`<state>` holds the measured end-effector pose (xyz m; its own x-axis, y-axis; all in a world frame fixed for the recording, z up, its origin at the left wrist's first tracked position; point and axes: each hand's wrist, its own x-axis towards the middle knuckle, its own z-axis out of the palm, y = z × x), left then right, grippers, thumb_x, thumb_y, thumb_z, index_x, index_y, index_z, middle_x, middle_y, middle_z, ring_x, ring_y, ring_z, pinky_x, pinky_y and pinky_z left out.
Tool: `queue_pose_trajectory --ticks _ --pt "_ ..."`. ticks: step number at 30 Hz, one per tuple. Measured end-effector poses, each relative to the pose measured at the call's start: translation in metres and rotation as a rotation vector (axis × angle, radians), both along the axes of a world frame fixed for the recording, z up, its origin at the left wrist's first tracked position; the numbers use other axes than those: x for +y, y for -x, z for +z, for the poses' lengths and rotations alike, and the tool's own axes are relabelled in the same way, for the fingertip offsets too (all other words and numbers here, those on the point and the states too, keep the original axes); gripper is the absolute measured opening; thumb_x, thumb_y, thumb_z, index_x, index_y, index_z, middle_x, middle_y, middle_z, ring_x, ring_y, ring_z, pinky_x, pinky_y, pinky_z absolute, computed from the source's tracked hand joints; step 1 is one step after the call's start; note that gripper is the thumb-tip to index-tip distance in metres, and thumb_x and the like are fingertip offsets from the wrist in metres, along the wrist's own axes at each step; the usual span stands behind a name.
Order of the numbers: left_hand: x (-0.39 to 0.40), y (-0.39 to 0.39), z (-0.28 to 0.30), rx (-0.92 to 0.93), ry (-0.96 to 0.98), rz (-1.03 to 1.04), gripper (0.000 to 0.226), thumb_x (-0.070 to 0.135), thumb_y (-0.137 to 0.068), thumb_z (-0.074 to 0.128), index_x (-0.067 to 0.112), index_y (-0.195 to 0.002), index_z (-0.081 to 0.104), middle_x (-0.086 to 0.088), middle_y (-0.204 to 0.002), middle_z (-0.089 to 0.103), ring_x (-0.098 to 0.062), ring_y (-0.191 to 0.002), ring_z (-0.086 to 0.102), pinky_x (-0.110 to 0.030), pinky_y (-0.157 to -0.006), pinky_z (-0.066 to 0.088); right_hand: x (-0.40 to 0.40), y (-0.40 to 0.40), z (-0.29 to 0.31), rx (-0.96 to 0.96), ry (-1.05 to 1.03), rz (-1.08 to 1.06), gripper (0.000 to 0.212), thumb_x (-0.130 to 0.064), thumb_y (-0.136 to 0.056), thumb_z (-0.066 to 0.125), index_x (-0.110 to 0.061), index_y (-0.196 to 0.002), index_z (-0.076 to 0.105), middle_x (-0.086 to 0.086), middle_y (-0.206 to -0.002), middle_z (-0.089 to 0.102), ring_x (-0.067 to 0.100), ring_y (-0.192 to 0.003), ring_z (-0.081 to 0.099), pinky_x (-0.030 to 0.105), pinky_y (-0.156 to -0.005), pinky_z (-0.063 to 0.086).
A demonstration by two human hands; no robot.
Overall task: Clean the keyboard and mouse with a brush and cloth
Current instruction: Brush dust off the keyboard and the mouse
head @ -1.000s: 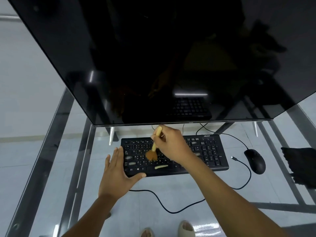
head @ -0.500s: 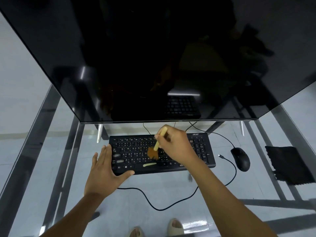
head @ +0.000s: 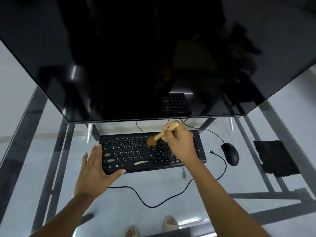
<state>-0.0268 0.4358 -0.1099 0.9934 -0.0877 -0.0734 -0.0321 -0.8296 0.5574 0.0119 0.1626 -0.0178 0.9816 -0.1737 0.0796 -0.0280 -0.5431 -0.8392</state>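
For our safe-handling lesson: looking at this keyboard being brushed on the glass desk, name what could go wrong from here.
1. The left hand only braces the keyboard at one corner; a hard stroke may swing it on the glass desk.
2. The brush may sweep dust toward the mouse.
3. The loose cable lies near the right hand's forearm and could snag.

- A computer workstation, looking like an office or a home desk.
- A large dark monitor (head: 153, 53) is standing on a glass desk (head: 282, 120) with a metal frame.
- A wired keyboard (head: 136, 151) and mouse (head: 230, 153) are lying below it.
- Pale shiny floor tiles (head: 15, 93) are showing through the glass.
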Motion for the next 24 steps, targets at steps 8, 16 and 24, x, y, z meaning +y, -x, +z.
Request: queue_pose_trajectory --ticks 8,16,24 --pt "-0.003 0.000 0.002 -0.008 0.018 0.013 0.124 0.087 -0.060 0.045 0.014 -0.153 0.008 -0.007 -0.160 0.017 0.014 -0.133 -0.024 -0.034 -0.118 -0.004 -0.021 0.007 -0.002 0.097 -0.123 -0.014 0.010 -0.015 -0.096 0.058 -0.018 -0.088 0.064 0.001 -0.076 0.071 0.012 -0.068 0.069 0.026 -0.069 0.058" --pt "-0.002 0.001 0.002 -0.009 0.016 0.025 0.125 0.089 -0.059 0.044 0.015 -0.153 0.007 -0.006 -0.160 0.016 0.014 -0.132 -0.024 -0.034 -0.118 -0.004 -0.024 0.010 0.000 0.067 -0.052 -0.021 0.009 -0.009 -0.095 0.058 -0.014 -0.090 0.064 -0.004 -0.077 0.071 0.005 -0.070 0.067 0.019 -0.069 0.056" --pt "-0.001 -0.001 -0.002 -0.021 -0.003 0.003 0.123 0.088 -0.061 0.045 0.015 -0.153 0.008 -0.006 -0.160 0.018 0.007 -0.138 -0.015 -0.034 -0.119 -0.004 -0.030 0.011 0.002 -0.016 -0.021 -0.082 0.012 -0.008 -0.095 0.056 -0.016 -0.087 0.062 -0.001 -0.076 0.070 0.009 -0.066 0.067 0.022 -0.062 0.055"
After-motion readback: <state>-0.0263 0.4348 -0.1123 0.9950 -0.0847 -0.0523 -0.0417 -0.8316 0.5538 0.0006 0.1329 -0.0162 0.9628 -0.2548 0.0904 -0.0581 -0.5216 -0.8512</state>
